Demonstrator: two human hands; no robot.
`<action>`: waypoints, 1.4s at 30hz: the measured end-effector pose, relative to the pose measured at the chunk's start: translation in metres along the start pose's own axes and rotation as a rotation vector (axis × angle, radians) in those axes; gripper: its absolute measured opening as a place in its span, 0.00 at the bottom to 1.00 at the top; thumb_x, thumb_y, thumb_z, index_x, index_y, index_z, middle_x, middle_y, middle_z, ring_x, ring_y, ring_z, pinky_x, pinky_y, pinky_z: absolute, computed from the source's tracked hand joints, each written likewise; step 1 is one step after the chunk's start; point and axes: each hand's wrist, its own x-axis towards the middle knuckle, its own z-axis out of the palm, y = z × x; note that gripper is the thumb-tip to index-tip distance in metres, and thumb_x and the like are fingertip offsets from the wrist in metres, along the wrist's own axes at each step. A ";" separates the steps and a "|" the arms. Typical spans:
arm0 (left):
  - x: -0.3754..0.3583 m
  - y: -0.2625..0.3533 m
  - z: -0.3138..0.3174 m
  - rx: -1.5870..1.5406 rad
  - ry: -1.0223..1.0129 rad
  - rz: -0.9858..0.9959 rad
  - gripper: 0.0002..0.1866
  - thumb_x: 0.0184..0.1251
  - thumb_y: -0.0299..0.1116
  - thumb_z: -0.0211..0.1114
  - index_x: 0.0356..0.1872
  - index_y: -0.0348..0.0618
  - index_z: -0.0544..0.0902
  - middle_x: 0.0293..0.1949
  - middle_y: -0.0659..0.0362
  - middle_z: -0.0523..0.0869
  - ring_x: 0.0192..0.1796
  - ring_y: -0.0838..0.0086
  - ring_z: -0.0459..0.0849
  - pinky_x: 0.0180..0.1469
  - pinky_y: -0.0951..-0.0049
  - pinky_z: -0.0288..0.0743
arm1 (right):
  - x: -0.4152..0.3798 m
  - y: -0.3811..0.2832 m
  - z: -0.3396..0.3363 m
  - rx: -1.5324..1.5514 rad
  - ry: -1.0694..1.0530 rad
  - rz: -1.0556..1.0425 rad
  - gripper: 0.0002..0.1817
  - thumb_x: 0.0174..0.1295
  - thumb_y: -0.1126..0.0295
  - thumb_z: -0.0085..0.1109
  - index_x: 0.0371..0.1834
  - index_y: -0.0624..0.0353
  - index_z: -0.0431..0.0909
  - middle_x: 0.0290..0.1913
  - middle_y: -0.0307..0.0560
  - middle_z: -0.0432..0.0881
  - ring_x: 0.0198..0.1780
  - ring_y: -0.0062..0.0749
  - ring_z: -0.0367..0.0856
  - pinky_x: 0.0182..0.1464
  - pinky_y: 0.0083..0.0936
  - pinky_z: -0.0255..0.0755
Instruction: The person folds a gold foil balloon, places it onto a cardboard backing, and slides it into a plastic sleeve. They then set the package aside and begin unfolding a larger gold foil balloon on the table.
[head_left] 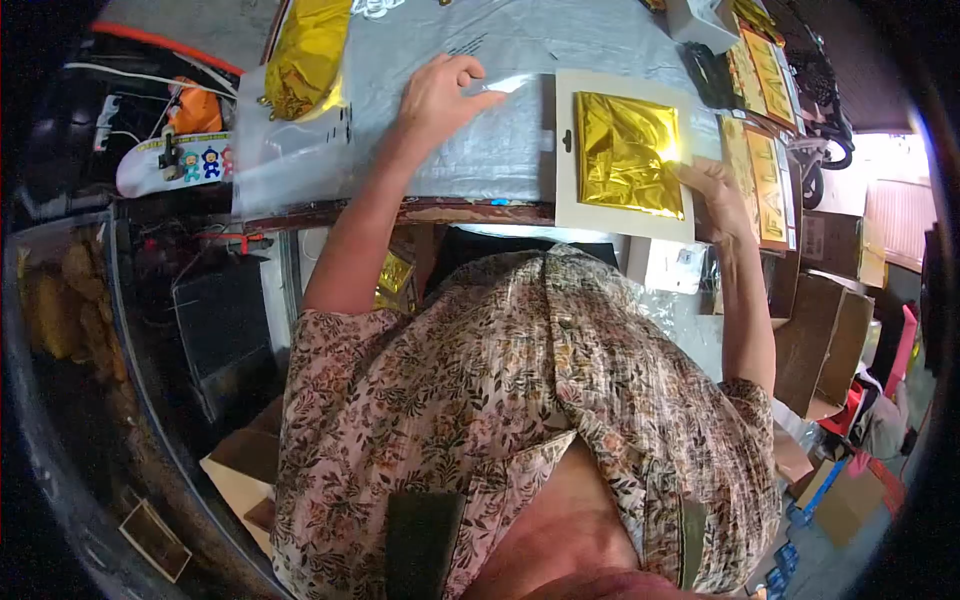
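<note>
My right hand grips the right edge of a pale card, with the thumb over its front. A folded gold foil piece lies on the card, which has a hang hole at its left edge. My left hand is raised over the table, its thumb and forefinger apart and the other fingers curled. A small clear, shiny bit shows by the thumb tip, and whether the hand touches it I cannot tell. Left of that hand, gold foil lies with a clear plastic bag.
Packs with gold lettering line the table's right side, near a white box and a dark object. At the left are an orange item and a white board with cartoon figures. Cardboard boxes stand at the lower right.
</note>
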 end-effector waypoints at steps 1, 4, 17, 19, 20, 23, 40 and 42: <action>0.001 0.001 0.000 0.002 -0.002 0.006 0.23 0.52 0.49 0.82 0.41 0.45 0.88 0.33 0.59 0.83 0.37 0.68 0.83 0.42 0.66 0.79 | 0.006 0.000 0.000 0.004 0.002 -0.004 0.08 0.66 0.74 0.65 0.44 0.67 0.87 0.40 0.47 0.90 0.35 0.26 0.87 0.40 0.21 0.80; 0.001 0.003 -0.001 -0.027 -0.025 0.020 0.21 0.54 0.47 0.81 0.41 0.45 0.88 0.31 0.62 0.84 0.34 0.70 0.84 0.38 0.66 0.78 | 0.016 0.001 0.000 -0.018 -0.011 0.027 0.10 0.66 0.74 0.65 0.46 0.70 0.86 0.40 0.50 0.89 0.36 0.28 0.87 0.41 0.23 0.81; -0.005 0.010 -0.008 -0.057 -0.058 0.106 0.19 0.54 0.47 0.81 0.41 0.47 0.88 0.29 0.63 0.84 0.31 0.69 0.83 0.36 0.67 0.77 | 0.057 -0.005 0.008 -0.123 -0.049 0.073 0.13 0.66 0.71 0.67 0.46 0.72 0.85 0.40 0.50 0.90 0.35 0.30 0.88 0.39 0.24 0.81; -0.007 0.011 -0.009 -0.034 -0.052 0.129 0.20 0.54 0.47 0.81 0.41 0.47 0.88 0.29 0.63 0.84 0.30 0.69 0.83 0.36 0.66 0.78 | 0.057 -0.008 0.016 -0.068 -0.060 0.053 0.13 0.67 0.71 0.67 0.46 0.72 0.85 0.40 0.50 0.90 0.35 0.29 0.88 0.40 0.24 0.81; -0.007 0.011 -0.009 -0.017 -0.064 0.116 0.20 0.54 0.48 0.81 0.41 0.47 0.88 0.29 0.63 0.85 0.30 0.68 0.83 0.36 0.66 0.78 | 0.055 -0.013 0.019 -0.114 -0.059 0.057 0.13 0.67 0.71 0.67 0.47 0.72 0.85 0.40 0.50 0.90 0.36 0.29 0.88 0.41 0.25 0.82; -0.006 0.009 -0.008 -0.006 -0.084 0.088 0.18 0.55 0.47 0.80 0.40 0.47 0.87 0.30 0.62 0.86 0.29 0.67 0.83 0.35 0.65 0.78 | 0.060 -0.007 0.018 -0.108 -0.067 0.036 0.12 0.67 0.71 0.66 0.47 0.71 0.85 0.40 0.50 0.90 0.36 0.28 0.88 0.42 0.25 0.82; -0.004 0.045 -0.010 -0.097 -0.298 -0.018 0.15 0.59 0.43 0.75 0.32 0.39 0.89 0.23 0.58 0.87 0.26 0.75 0.83 0.34 0.71 0.78 | 0.057 -0.005 0.018 -0.064 0.019 -0.072 0.06 0.63 0.74 0.71 0.36 0.68 0.88 0.32 0.48 0.89 0.28 0.27 0.86 0.32 0.24 0.81; -0.004 0.045 -0.007 -0.130 -0.285 0.010 0.15 0.60 0.42 0.75 0.32 0.38 0.89 0.23 0.60 0.87 0.26 0.78 0.82 0.33 0.72 0.77 | 0.062 -0.004 0.010 -0.093 0.022 -0.085 0.06 0.63 0.74 0.71 0.35 0.67 0.88 0.31 0.47 0.89 0.27 0.26 0.86 0.31 0.23 0.80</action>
